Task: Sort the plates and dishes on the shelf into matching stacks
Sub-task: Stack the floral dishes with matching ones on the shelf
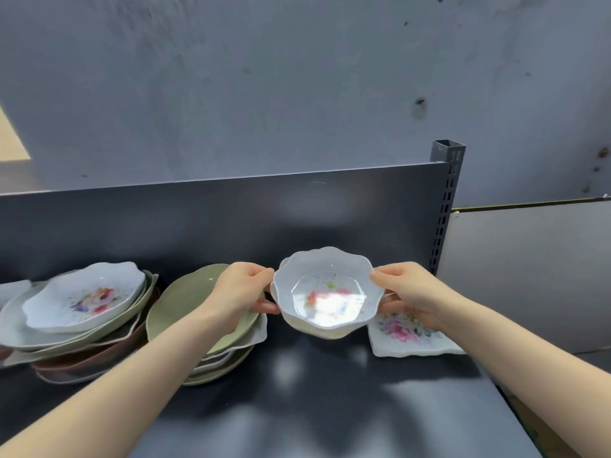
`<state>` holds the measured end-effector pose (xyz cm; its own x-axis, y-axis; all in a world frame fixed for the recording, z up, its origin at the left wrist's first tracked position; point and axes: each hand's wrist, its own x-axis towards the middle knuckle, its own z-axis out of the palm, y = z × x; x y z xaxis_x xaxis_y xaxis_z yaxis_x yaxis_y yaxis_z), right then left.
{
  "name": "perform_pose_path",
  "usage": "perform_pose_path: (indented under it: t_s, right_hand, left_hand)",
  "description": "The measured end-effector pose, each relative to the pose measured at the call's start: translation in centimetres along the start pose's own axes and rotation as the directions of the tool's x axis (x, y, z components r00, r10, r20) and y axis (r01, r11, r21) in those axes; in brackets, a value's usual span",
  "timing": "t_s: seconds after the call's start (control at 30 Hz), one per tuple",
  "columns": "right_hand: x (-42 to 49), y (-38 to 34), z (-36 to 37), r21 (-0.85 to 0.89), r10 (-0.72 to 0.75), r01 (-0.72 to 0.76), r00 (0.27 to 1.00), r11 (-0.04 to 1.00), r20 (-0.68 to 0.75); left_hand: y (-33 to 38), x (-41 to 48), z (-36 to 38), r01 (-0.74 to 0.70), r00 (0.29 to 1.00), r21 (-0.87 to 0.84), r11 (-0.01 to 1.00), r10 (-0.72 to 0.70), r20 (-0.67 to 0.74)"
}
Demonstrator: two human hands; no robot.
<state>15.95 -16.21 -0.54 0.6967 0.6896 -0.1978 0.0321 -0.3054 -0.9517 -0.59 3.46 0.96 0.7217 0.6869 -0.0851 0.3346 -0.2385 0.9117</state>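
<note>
Both hands hold a white scalloped bowl [325,292] with a floral print, lifted a little above the dark shelf [314,408]. My left hand [239,292] grips its left rim and my right hand [408,292] grips its right rim. A second white dish seems nested under the bowl. On the left stands a mixed pile topped by a white floral plate [86,297], with pale green and brown dishes below. A green plate [185,302] tops a middle pile, partly hidden by my left wrist. A rectangular floral plate [410,338] lies flat under my right hand.
The shelf's dark back panel [215,219] rises behind the dishes, and a slotted metal post [444,206] stands at its right end. The shelf's right edge drops off near the lower right. A grey wall lies beyond.
</note>
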Motion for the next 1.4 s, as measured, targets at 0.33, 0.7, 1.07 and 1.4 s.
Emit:
perform_pose_path:
  t_s: [0.33,0.7,1.07,1.4]
  right_hand:
    - [1.8,0.1,0.2,-0.406,-0.228,0.108,0.938,0.908,-0.260]
    - [3.6,0.7,-0.8,-0.693,-0.333,0.108,0.922,0.713,-0.199]
    - [10.7,-2.2,4.7,-0.789,-0.227,0.217,0.969,0.576,0.101]
    - [12.8,-0.4,6.5,-0.798,-0.040,0.102,0.995,0.594,0.097]
  left_hand:
    - [-0.9,-1.3,1.4,0.026,1.000,-0.075,0.997,-0.025,0.003]
    - [-3.6,-3.8,6.1,0.172,0.981,-0.240,0.955,-0.188,-0.044]
    - [-5.6,-5.4,8.9,0.338,0.806,-0.809,0.480,-0.591,-0.014]
    - [-6.2,-3.8,9.1,0.419,0.770,-0.815,0.399,-0.632,0.087]
